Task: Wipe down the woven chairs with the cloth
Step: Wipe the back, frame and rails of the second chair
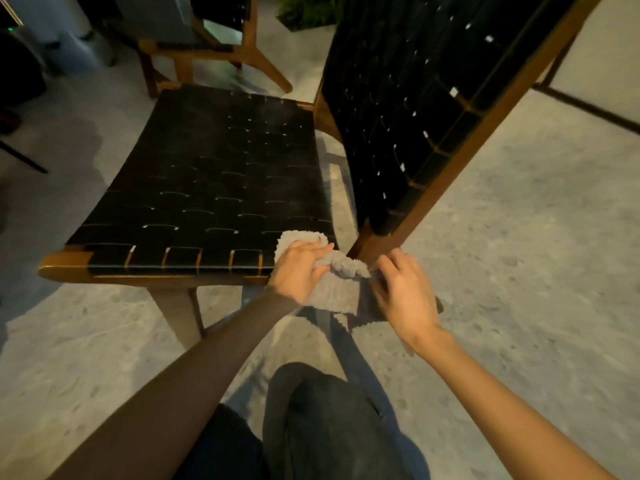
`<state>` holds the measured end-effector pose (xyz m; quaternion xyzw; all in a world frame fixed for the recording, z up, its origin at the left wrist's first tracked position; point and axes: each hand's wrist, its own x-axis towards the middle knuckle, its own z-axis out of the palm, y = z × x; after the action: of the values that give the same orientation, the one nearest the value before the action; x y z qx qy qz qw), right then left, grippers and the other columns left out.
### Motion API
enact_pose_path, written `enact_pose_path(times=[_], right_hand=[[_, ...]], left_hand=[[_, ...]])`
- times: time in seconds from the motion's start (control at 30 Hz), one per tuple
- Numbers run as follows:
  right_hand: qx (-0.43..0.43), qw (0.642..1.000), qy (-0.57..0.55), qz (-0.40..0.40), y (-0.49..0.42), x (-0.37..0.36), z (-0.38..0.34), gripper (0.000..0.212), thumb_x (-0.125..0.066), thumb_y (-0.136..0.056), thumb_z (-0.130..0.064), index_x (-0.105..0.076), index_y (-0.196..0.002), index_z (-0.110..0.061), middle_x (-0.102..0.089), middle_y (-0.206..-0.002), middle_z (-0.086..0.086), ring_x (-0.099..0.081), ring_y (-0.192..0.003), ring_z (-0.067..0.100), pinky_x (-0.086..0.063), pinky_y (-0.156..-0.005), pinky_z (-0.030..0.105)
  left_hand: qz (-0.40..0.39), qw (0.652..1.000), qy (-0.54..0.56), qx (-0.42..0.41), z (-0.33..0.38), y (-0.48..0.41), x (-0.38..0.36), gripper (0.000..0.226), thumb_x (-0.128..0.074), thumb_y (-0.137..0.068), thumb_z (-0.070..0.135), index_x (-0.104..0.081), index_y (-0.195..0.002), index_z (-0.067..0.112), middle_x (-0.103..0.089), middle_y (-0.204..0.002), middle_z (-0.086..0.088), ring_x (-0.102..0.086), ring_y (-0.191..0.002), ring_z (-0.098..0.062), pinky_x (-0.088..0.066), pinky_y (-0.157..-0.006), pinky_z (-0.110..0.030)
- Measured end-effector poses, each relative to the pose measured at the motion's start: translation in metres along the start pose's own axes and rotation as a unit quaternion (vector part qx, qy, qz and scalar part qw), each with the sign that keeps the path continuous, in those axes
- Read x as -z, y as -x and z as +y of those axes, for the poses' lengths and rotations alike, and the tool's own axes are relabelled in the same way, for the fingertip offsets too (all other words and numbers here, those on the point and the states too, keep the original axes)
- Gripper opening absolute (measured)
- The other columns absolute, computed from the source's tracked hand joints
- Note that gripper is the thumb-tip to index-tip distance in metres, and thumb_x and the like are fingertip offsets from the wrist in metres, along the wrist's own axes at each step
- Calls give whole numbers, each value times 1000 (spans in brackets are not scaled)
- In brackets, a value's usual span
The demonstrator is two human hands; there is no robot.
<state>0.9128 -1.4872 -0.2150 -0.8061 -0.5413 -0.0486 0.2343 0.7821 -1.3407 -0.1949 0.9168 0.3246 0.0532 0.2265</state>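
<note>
The grey terry cloth [341,271] is bunched at the near right corner of the woven chair seat [207,174]. Part of it lies on the black webbing just beyond the left fingers [311,249] and the rest hangs below both hands, off the seat edge. The left hand [298,275] lies over the cloth with its fingers close together across the top and the thumb tucked under a fold, so it grips the fabric against the corner. The right hand [405,296] has curled fingertips [388,263] that pinch the cloth's other end, pulling a ridge of fabric taut between the two hands. This looks like refolding or gathering the cloth into a pad before a stroke, not wiping itself.

Under the left fingers runs the seat's wooden front rail [138,275]. Just past the right fingertips stands the foot of the backrest frame [367,244], with the woven backrest [415,98] rising beyond it. A second woven chair [214,46] stands well beyond, on the speckled floor [519,271].
</note>
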Motion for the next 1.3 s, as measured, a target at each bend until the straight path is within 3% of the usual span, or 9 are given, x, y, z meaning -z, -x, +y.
enact_pose_path(times=[0.13, 0.23, 0.3, 0.4, 0.5, 0.73, 0.93, 1.1, 1.3], right_hand=[[-115, 985, -45, 121, 9, 28, 27, 8, -68, -86, -15, -71, -93, -16, -50, -79, 2, -50, -77, 19, -27, -64, 26], [-149, 949, -212, 180, 8, 46, 27, 11, -56, -95, -16, -62, -101, -23, -52, -68, -14, -52, -60, 2, -33, -52, 9], [-127, 917, -303, 227, -2, 68, 19, 17, -53, -96, -15, -55, -100, -31, -56, -78, -17, -56, -72, -3, -39, -59, 6], [-108, 874, -367, 300, -28, 110, 12, 22, -54, -96, -14, -56, -99, -36, -59, -94, -19, -59, -90, 0, -47, -77, 13], [-114, 841, -391, 357, -64, 160, 17, 11, -56, -95, -13, -60, -102, -20, -60, -97, -9, -60, -93, 8, -53, -83, 30], [-103, 753, -459, 461, -137, 274, 14, 16, -57, -91, -8, -56, -103, -18, -60, -110, 8, -59, -100, 16, -51, -88, 29], [-152, 786, -454, 392, -173, 278, 1, 30, -33, -101, -20, -36, -130, -12, -45, -131, 6, -38, -122, 19, -35, -99, 31], [-144, 794, -419, 416, -162, 234, 4, 3, -31, -101, -12, -30, -103, -14, -43, -115, 14, -45, -108, 25, -41, -95, 47], [-123, 831, -389, 378, -136, 166, 9, 12, -31, -100, -3, -25, -99, -13, -41, -106, 12, -48, -97, 29, -44, -84, 51]], left_hand=[[59, 992, 114, 8, 37, -3, -9, 44, -52, -97, 22, -45, -140, 14, -56, -133, -7, -50, -123, -18, -38, -106, -35], [168, 968, 183, -21, 71, -2, -3, 47, -55, -95, 17, -44, -140, 20, -52, -137, 1, -46, -127, -13, -37, -107, -28], [236, 939, 249, -36, 98, -5, 14, 48, -56, -93, 15, -44, -139, 24, -51, -137, 6, -45, -128, -7, -37, -107, -25], [276, 896, 337, -80, 136, -14, 53, 53, -60, -91, 13, -42, -139, 24, -50, -132, 13, -47, -122, 2, -42, -98, -14], [297, 867, 378, -129, 177, -27, 95, 51, -66, -87, 15, -40, -130, 15, -56, -115, 13, -54, -105, 10, -46, -79, -6], [325, 832, 404, -197, 264, -63, 165, 35, -67, -87, 20, -46, -115, 19, -60, -107, 5, -60, -100, -3, -52, -82, -20], [331, 842, 364, -222, 282, -81, 166, 17, -66, -87, 19, -54, -96, 12, -55, -83, 13, -54, -75, 8, -42, -68, -9], [326, 836, 377, -228, 253, -78, 144, 14, -69, -85, 13, -56, -89, 8, -59, -81, 8, -57, -76, 3, -44, -69, -13], [309, 850, 375, -202, 209, -62, 101, 15, -70, -83, 7, -59, -92, 12, -63, -97, 10, -59, -95, 4, -44, -79, -10]])
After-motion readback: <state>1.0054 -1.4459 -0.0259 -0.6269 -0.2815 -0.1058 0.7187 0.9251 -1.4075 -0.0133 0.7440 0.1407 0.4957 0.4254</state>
